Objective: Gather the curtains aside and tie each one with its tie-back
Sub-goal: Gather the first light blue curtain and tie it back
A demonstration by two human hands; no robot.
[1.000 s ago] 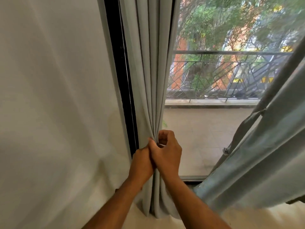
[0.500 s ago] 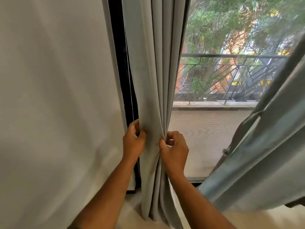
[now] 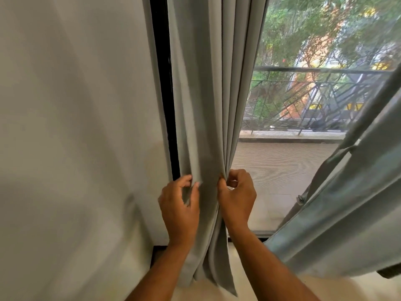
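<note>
A pale grey curtain (image 3: pixel 206 94) hangs in narrow folds beside the black window frame (image 3: pixel 165 94). My left hand (image 3: pixel 179 209) pinches the curtain's left edge between thumb and fingers. My right hand (image 3: pixel 236 198) grips the bunched folds at its right edge, at the same height. A second grey curtain (image 3: pixel 347 213) slants across the lower right, with a thin fabric tie-back (image 3: pixel 312 185) running along it and a small knot or button low down. I see no tie-back on the left curtain.
A white wall (image 3: pixel 76 137) fills the left side. Through the glass lie a tiled balcony floor (image 3: pixel 282 170), a dark metal railing (image 3: pixel 314 101) and trees beyond. A pale floor strip (image 3: pixel 249 285) shows beneath the curtains.
My hands were together around the gathered curtain; they have moved apart, the left one out to the curtain's left edge. The folds between them have spread wider.
</note>
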